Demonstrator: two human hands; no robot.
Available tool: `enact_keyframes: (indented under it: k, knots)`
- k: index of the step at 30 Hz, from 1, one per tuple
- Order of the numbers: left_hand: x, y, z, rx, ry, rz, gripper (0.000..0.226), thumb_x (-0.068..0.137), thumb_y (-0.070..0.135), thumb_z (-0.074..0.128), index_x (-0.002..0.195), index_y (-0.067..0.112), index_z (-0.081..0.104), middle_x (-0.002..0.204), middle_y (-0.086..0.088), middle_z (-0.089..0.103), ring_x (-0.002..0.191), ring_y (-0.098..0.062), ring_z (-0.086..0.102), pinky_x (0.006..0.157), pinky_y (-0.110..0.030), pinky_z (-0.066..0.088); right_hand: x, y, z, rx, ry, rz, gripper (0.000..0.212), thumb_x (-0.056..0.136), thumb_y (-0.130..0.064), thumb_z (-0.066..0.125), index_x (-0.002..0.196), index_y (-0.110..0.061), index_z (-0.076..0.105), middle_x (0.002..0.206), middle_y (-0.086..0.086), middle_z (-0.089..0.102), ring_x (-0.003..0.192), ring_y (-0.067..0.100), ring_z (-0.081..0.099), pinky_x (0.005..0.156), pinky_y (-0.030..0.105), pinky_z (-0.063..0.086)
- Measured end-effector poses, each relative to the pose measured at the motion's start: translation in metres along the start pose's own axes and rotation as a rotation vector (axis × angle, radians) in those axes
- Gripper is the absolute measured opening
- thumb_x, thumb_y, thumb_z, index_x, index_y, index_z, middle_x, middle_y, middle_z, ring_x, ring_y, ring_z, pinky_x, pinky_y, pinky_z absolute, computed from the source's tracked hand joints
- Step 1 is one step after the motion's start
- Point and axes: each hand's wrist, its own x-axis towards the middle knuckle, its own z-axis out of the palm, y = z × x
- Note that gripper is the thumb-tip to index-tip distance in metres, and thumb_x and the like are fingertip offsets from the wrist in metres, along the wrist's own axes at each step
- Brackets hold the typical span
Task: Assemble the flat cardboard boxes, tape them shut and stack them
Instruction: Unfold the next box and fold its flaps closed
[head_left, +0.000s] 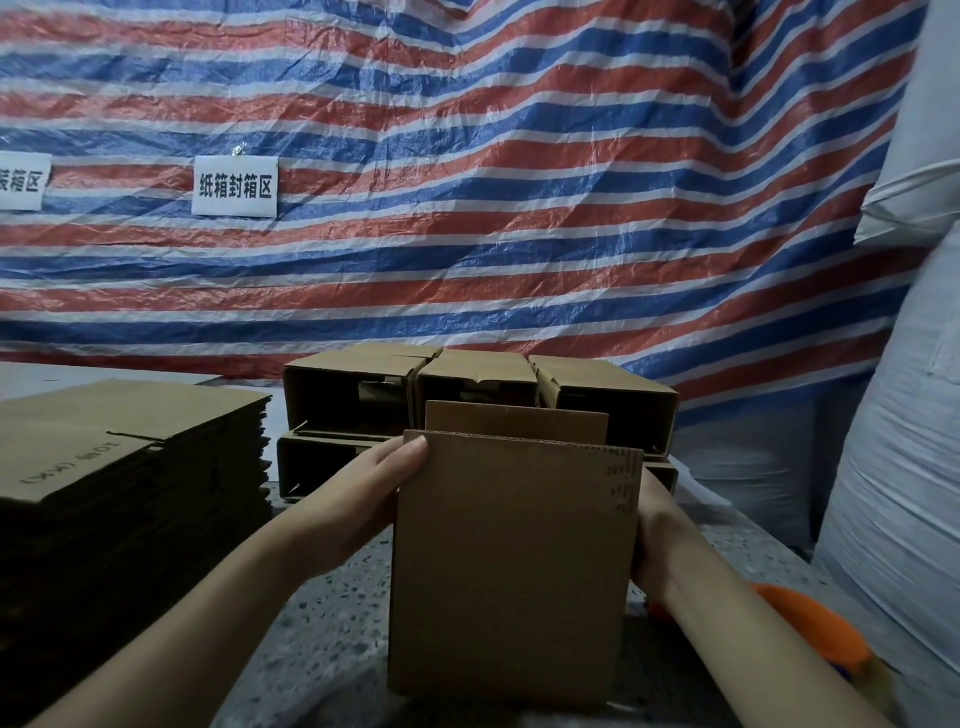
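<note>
One cardboard box (511, 566) stands upright on the speckled table (322, 613) directly in front of the person, its broad brown face toward the camera and a rear flap (517, 415) rising behind the near top edge. The left hand (363, 493) grips the box's left side near the top: the thumb lies along the upper left corner of the near face, and the remaining fingers are hidden behind the panel. The right hand (657, 530) holds the right side of the box; only the back of the hand and the wrist show, the fingers being concealed by the cardboard, so how they lie cannot be told. Printed marks run down the upper right edge of the near face, too small to read. To the left, a tall stack of flat cardboard blanks (130, 467) sits on the table, apart from the held box. Behind the held box, assembled boxes (467, 395) lie on their sides in two tiers with open ends facing the camera. An orange tape dispenser (810, 623) rests on the table at the lower right, just beyond the right forearm. A red, white and blue striped tarpaulin (467, 182) hangs behind, bearing two white paper signs (235, 186). A large white woven sack (904, 467) stands at the right edge.
</note>
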Motion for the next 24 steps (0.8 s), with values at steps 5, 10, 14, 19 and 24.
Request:
enact_keyframes:
  k: [5,10,14,19,24]
  knots:
    - [0.004,-0.004,-0.001,0.029,0.053,-0.027,0.056,0.066,0.070,0.075,0.108,0.033,0.074,0.110,-0.002,0.073,0.101,-0.021,0.070,0.079,-0.028,0.056,0.000,0.004,-0.005,0.052,-0.052,-0.026,0.032,0.105,-0.028,0.041,0.086,-0.012,0.062,0.065,0.002,0.068,0.057,0.014,0.066,0.051,0.026,0.053]
    - [0.007,-0.008,0.003,0.013,0.134,-0.002,0.031,0.074,0.046,0.071,0.100,0.028,0.072,0.093,-0.004,0.069,0.071,-0.013,0.065,0.057,-0.023,0.050,0.004,0.005,-0.008,0.096,-0.071,-0.018,0.030,0.103,-0.030,0.048,0.119,-0.009,0.061,0.081,0.008,0.072,0.071,0.020,0.070,0.060,0.031,0.056]
    - [0.010,-0.010,0.006,-0.045,0.198,0.023,0.047,0.070,0.032,0.073,0.113,0.028,0.056,0.114,-0.007,0.061,0.079,-0.016,0.065,0.058,-0.025,0.051,0.005,0.009,-0.013,0.196,-0.097,-0.049,0.051,0.101,-0.054,0.042,0.095,-0.023,0.082,0.097,0.009,0.078,0.087,0.025,0.077,0.074,0.037,0.053]
    - [0.011,-0.010,0.004,-0.013,0.218,0.039,0.076,0.067,0.036,0.076,0.134,0.046,0.041,0.125,0.008,0.055,0.106,-0.021,0.065,0.081,-0.036,0.055,-0.001,0.006,-0.017,0.102,-0.219,-0.130,0.040,0.084,-0.045,0.064,0.110,-0.015,0.074,0.106,0.015,0.075,0.094,0.028,0.074,0.074,0.037,0.058]
    - [0.011,-0.008,0.006,-0.005,0.197,0.038,0.095,0.066,0.035,0.075,0.147,0.048,0.027,0.127,0.017,0.047,0.118,-0.022,0.055,0.093,-0.040,0.050,0.000,-0.001,-0.020,0.026,-0.270,-0.223,0.052,0.076,-0.026,0.072,0.127,-0.028,0.061,0.110,0.012,0.074,0.099,0.029,0.073,0.072,0.033,0.060]
